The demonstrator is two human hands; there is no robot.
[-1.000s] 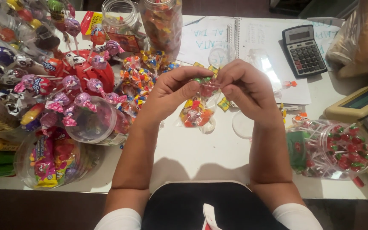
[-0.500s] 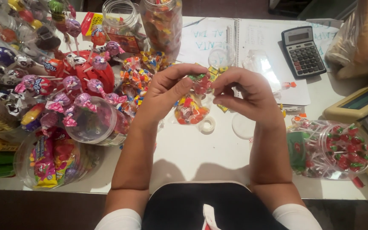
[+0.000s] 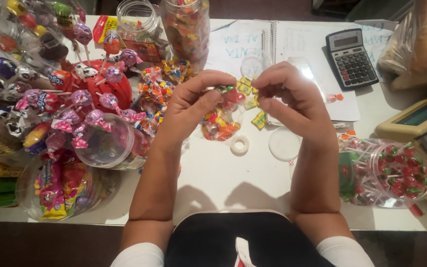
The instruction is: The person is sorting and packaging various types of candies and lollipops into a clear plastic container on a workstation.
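Observation:
Both hands are raised over the white table [image 3: 223,183] and grip the top of a small clear bag of candies [image 3: 219,123]. My left hand [image 3: 193,106] pinches the bag's neck from the left with thumb and forefinger. My right hand [image 3: 287,101] pinches it from the right, fingers curled. The bag hangs between them, full of red, orange and yellow wrapped sweets. A small roll of clear tape [image 3: 239,144] lies on the table just below the bag, next to a round clear lid [image 3: 283,144].
Left: a heap of wrapped lollipops [image 3: 75,99], a tipped clear tub [image 3: 107,143] and a candy bag [image 3: 55,185]. Back: two clear jars [image 3: 186,27], an open notebook [image 3: 273,44], a calculator [image 3: 351,57]. Right: a tub of red lollipops [image 3: 391,173], a scale [image 3: 421,123].
The hands have drawn slightly apart and the bag has risen a little, which uncovers the tape roll on the table below it.

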